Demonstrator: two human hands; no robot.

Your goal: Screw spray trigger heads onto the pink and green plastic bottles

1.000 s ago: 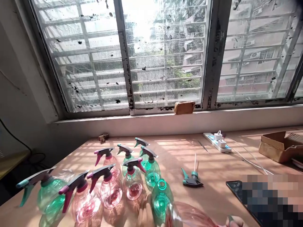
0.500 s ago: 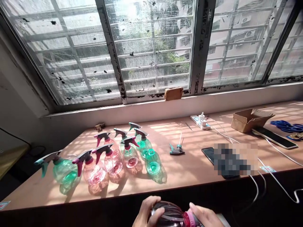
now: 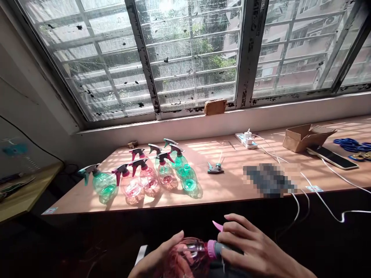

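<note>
A clear pink spray bottle (image 3: 188,256) lies tilted between my two hands, low in the view. My left hand (image 3: 162,255) is wrapped round its body, part of it seen through the plastic. The fingers of my right hand (image 3: 246,243) curl over the grey spray head beside the pink collar (image 3: 212,249); the pink trigger pokes out above them. On the table beyond, several pink and green spray bottles (image 3: 149,179) stand grouped with their heads on. At their right is a green bottle without a head (image 3: 189,182). A loose grey and green spray head (image 3: 216,168) lies near it.
A wooden table (image 3: 226,189) runs below the window. On its right are a blurred-out dark object (image 3: 269,179), a phone (image 3: 333,157), an open cardboard box (image 3: 304,139), blue cords (image 3: 352,144) and a power strip (image 3: 246,140) with white cables. A brown block (image 3: 215,107) sits on the sill.
The view has shifted, so the table sits higher. The held bottle shows more of its pink body and trigger. My right hand has moved further over the spray head.
</note>
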